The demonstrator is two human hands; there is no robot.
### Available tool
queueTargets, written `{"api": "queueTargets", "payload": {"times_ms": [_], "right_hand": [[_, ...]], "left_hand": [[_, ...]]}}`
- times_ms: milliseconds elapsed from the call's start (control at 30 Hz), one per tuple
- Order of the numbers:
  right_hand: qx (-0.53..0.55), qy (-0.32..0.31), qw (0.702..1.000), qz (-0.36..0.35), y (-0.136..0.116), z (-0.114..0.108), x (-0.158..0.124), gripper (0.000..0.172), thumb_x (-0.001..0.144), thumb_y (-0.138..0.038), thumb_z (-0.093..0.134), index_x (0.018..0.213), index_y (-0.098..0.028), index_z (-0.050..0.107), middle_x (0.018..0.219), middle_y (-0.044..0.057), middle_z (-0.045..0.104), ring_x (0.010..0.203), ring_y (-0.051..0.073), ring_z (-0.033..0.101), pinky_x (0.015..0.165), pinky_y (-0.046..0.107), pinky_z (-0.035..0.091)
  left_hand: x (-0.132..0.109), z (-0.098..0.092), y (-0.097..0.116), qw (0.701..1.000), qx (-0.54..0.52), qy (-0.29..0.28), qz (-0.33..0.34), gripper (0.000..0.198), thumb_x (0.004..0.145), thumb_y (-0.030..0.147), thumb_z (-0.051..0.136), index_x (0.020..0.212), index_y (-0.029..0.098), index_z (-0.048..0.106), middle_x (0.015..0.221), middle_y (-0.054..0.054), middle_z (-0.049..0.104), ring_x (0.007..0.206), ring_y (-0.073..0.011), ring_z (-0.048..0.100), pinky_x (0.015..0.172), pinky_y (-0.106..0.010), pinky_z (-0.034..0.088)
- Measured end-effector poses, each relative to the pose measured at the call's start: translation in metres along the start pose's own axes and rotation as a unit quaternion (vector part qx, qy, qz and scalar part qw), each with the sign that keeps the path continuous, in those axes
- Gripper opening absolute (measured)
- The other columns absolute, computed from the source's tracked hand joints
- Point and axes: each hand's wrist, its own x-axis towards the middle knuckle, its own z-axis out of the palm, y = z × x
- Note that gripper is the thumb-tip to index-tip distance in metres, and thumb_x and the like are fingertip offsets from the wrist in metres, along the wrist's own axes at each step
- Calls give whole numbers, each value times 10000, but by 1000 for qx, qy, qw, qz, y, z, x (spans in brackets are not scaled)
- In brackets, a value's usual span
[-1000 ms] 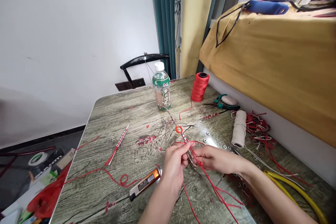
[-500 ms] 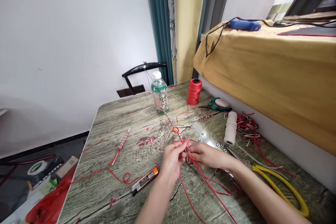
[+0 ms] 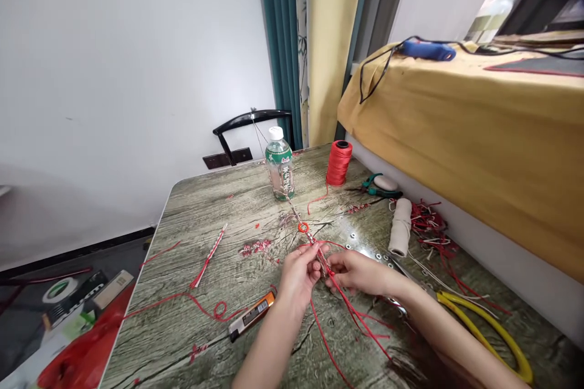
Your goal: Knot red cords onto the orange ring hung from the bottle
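Note:
A braided red and white cord [image 3: 322, 257] runs from the bottle [image 3: 280, 167] through an orange-red ring [image 3: 303, 227] toward me. My left hand [image 3: 298, 270] pinches the cord just below the ring, thumb on top. Close beside it on the right, my right hand [image 3: 358, 270] has its fingers curled round the strands; its fingertips are partly hidden. Long red strands [image 3: 356, 313] trail from between the hands toward the front of the table.
Around the hands lie a utility knife [image 3: 252, 316], a finished red-white braid [image 3: 210, 255], a red thread spool [image 3: 339, 163], a white cord roll [image 3: 401, 227], green-handled pliers [image 3: 382, 185], yellow-handled scissors [image 3: 488, 328], small metal nuts and a heap of red scraps [image 3: 429, 222].
My right hand has shifted slightly and its fingers are curled a little differently at the strands. The trailing red strands have moved. The view has shifted slightly.

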Motion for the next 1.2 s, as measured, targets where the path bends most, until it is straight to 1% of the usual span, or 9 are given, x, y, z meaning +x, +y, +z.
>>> {"api": "queueTargets", "payload": {"times_ms": [167, 267, 367, 500, 633, 833, 933, 1067, 1200], "right_hand": [[29, -14, 999, -6, -4, 1, 1, 202, 693, -293, 557, 790, -121, 511, 667, 3, 537, 508, 72, 464, 431, 175, 395], [31, -25, 999, 3, -3, 0, 2, 183, 708, -279, 534, 805, -127, 505, 653, -3, 543, 471, 65, 475, 409, 166, 381], [23, -17, 999, 16, 0, 0, 3, 141, 712, -223, 506, 821, -135, 499, 643, -14, 541, 433, 53, 469, 374, 145, 351], [11, -5, 1000, 7, 1, 1, 6, 98, 699, -153, 463, 794, -141, 486, 654, -17, 541, 434, 49, 474, 375, 140, 359], [2, 2, 1000, 2, -1, 2, 7, 48, 695, -152, 454, 739, -139, 469, 613, -20, 527, 432, 48, 451, 364, 133, 341], [-25, -2, 1000, 6, -2, 3, 4, 73, 722, -198, 453, 720, -132, 486, 624, -10, 532, 442, 49, 446, 380, 144, 357], [-41, -11, 999, 0, 0, -1, 3, 101, 735, -213, 448, 732, -128, 501, 645, 6, 556, 468, 59, 458, 395, 153, 373], [-52, -32, 998, -22, 3, -13, -2, 155, 755, -232, 448, 839, -130, 530, 708, 15, 574, 521, 72, 504, 424, 162, 391], [-38, 30, 999, -14, 2, -27, -8, 232, 749, -287, 488, 911, -129, 537, 743, 16, 564, 523, 64, 510, 422, 158, 388]], "left_hand": [[1, -1, -2, 1000, -2, -18, 17, 127, 677, 125, 611, 789, 70, 633, 791, -107, 662, 368, 10, 428, 333, -92, 346], [1, -1, -1, 1000, -4, -20, 14, 119, 677, 115, 608, 783, 67, 633, 776, -103, 662, 370, 6, 434, 335, -94, 349], [1, 0, 1, 1000, -3, -16, 0, 115, 683, 105, 597, 783, 63, 633, 753, -100, 663, 371, 5, 439, 341, -94, 351], [1, 1, 2, 1000, 1, -18, -2, 110, 687, 105, 587, 776, 61, 632, 728, -96, 659, 372, -1, 443, 348, -100, 355], [0, 1, 3, 1000, 9, -27, -2, 91, 672, 106, 597, 740, 58, 632, 688, -89, 651, 377, -10, 450, 352, -108, 358], [0, -1, 0, 999, 21, -32, -1, 50, 624, 91, 633, 666, 66, 622, 610, -53, 624, 377, -13, 445, 354, -112, 356], [0, -1, -1, 999, 30, -40, 8, 63, 615, 94, 647, 668, 69, 622, 610, -46, 622, 386, -16, 452, 365, -116, 368], [-2, -2, -3, 997, 44, -55, 22, 118, 641, 128, 645, 741, 65, 634, 671, -62, 641, 414, -20, 476, 396, -121, 399], [-7, -4, -6, 997, 53, -58, 28, 114, 657, 109, 630, 762, 71, 610, 756, -93, 660, 449, -31, 508, 453, -136, 443]]}}
